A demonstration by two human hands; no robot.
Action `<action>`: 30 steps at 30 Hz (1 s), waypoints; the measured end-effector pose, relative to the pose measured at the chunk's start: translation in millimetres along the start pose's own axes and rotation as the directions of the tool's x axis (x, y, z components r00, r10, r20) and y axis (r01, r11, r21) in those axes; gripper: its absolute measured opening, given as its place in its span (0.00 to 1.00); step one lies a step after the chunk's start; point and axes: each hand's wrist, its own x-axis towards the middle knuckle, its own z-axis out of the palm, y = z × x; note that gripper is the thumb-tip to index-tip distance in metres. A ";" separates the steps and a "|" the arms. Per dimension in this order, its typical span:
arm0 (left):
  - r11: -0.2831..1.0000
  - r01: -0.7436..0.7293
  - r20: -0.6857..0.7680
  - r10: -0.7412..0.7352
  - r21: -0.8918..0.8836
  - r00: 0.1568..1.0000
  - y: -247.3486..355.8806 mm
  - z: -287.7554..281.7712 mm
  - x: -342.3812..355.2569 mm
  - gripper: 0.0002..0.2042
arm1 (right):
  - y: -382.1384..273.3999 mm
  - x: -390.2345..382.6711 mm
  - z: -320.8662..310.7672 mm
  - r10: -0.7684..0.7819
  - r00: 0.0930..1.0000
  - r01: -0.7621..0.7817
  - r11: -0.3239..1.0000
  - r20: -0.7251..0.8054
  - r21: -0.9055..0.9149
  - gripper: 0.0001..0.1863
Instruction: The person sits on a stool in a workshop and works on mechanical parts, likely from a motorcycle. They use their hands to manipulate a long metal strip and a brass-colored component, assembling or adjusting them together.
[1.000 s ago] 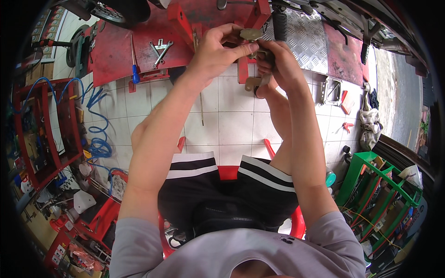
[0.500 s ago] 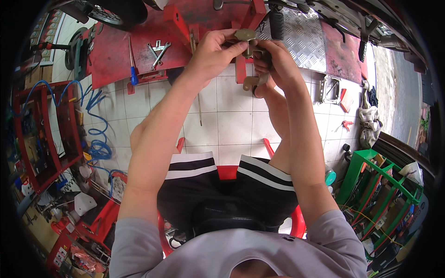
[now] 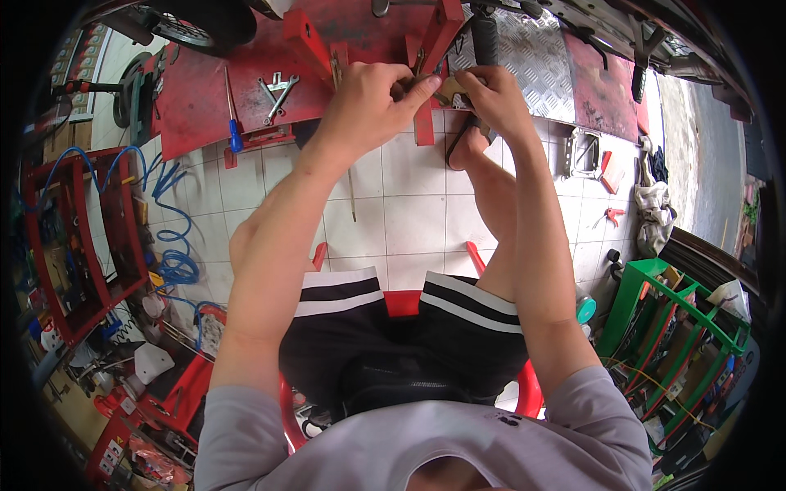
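Note:
Both hands are raised together over the near edge of a red metal work platform (image 3: 201, 102). My right hand (image 3: 498, 100) pinches an olive-brown metal bracket (image 3: 452, 90) between thumb and fingers. Beside it, my left hand (image 3: 381, 96) is closed, with its thumb stretched toward the same bracket. Fingers cover most of the part, and whatever sits inside the left hand is hidden. Left of the hands, a screwdriver with a blue handle (image 3: 235, 135) and a few wrenches (image 3: 281, 98) lie on the platform.
Red upright posts (image 3: 309, 45) rise just beyond the hands. A checkered metal plate (image 3: 532, 65) lies to the right. A coiled blue air hose (image 3: 176, 262) and red rack (image 3: 123, 237) stand left. A green tool rack (image 3: 647, 282) is at right, a red-handled tool (image 3: 612, 215) on the floor.
The bracket has been turned between my hands. Its flat faceted head and the tab hanging under my right hand no longer show. My left hand has rolled over slightly.

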 end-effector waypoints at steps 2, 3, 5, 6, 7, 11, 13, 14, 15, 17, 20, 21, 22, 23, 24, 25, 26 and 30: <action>0.983 -0.184 -0.045 0.185 0.024 0.982 -6.7 4.0 2.0 0.12 | -1.1 -2.7 -2.1 -0.107 0.994 0.107 0.994 0.007 -0.035 0.15; 0.927 -0.372 -0.105 0.375 0.050 0.921 -9.8 6.3 2.9 0.12 | 3.7 -0.2 -0.8 -0.111 0.994 0.111 0.991 0.012 -0.079 0.14; 0.885 -0.463 -0.134 0.466 0.050 0.875 -10.2 9.2 1.9 0.12 | 11.8 5.2 1.4 -0.113 0.993 0.114 0.979 0.015 -0.169 0.14; 0.927 -0.374 -0.109 0.374 0.020 0.921 -10.7 9.2 -1.8 0.13 | 16.4 5.5 0.6 -0.117 0.993 0.118 0.981 0.020 -0.156 0.14; 0.961 -0.278 -0.079 0.276 -0.008 0.958 -6.2 7.6 -3.2 0.15 | 15.1 4.2 0.3 -0.118 0.993 0.121 0.982 0.026 -0.143 0.13; 0.981 0.010 0.274 -0.063 0.192 0.959 0.1 -3.1 9.5 0.20 | 14.2 3.8 4.3 -0.140 0.989 0.145 0.985 0.053 -0.093 0.13; 0.813 -0.539 0.003 0.552 0.220 0.834 -6.4 3.2 4.2 0.15 | 14.2 4.3 5.0 -0.135 0.990 0.139 0.979 0.042 -0.147 0.13; 0.869 -0.474 -0.038 0.484 0.145 0.874 -4.0 4.3 2.6 0.14 | 14.5 4.3 5.2 -0.131 0.991 0.135 0.976 0.036 -0.173 0.13; 0.912 -0.404 -0.074 0.408 0.065 0.910 -0.8 6.8 -0.2 0.12 | 14.8 4.1 5.0 -0.133 0.990 0.138 0.977 0.042 -0.161 0.13; 0.983 -0.182 -0.004 0.182 0.029 0.983 2.6 5.2 -0.5 0.12 | 14.1 3.1 2.6 -0.135 0.990 0.140 0.980 0.048 -0.140 0.13; 0.962 0.146 0.212 -0.197 0.230 0.957 6.3 -2.2 2.7 0.13 | 19.3 4.5 2.4 -0.142 0.989 0.147 0.982 0.049 -0.120 0.13; 0.940 0.174 0.255 -0.253 0.295 0.933 11.1 -2.1 4.1 0.13 | 21.4 4.3 1.5 -0.142 0.989 0.146 0.981 0.041 -0.128 0.13; 0.909 0.204 0.285 -0.317 0.364 0.905 15.0 -5.7 3.1 0.13 | 19.3 4.4 4.0 -0.148 0.988 0.152 0.980 0.041 -0.130 0.13; 0.965 -0.055 0.173 0.010 0.255 0.985 6.5 -4.5 3.3 0.12 | 17.0 4.4 6.4 -0.154 0.987 0.158 0.979 0.040 -0.132 0.13; 0.926 -0.330 0.026 0.331 0.183 0.943 -7.6 -0.8 4.8 0.11 | 14.5 4.5 8.5 -0.150 0.987 0.156 0.977 0.050 -0.143 0.13; 0.908 -0.401 -0.066 0.410 0.122 0.910 -9.6 0.3 4.5 0.12 | 13.5 4.8 7.8 -0.144 0.988 0.151 0.976 0.057 -0.157 0.13; 0.875 -0.478 -0.155 0.484 0.077 0.861 -11.8 0.7 4.3 0.12 | 12.0 4.8 8.0 -0.137 0.989 0.146 0.974 0.062 -0.171 0.13; 0.998 0.027 0.096 -0.033 0.054 0.995 3.7 -3.3 -1.0 0.13 | 19.9 4.7 6.8 -0.111 0.991 0.112 0.994 0.073 -0.016 0.14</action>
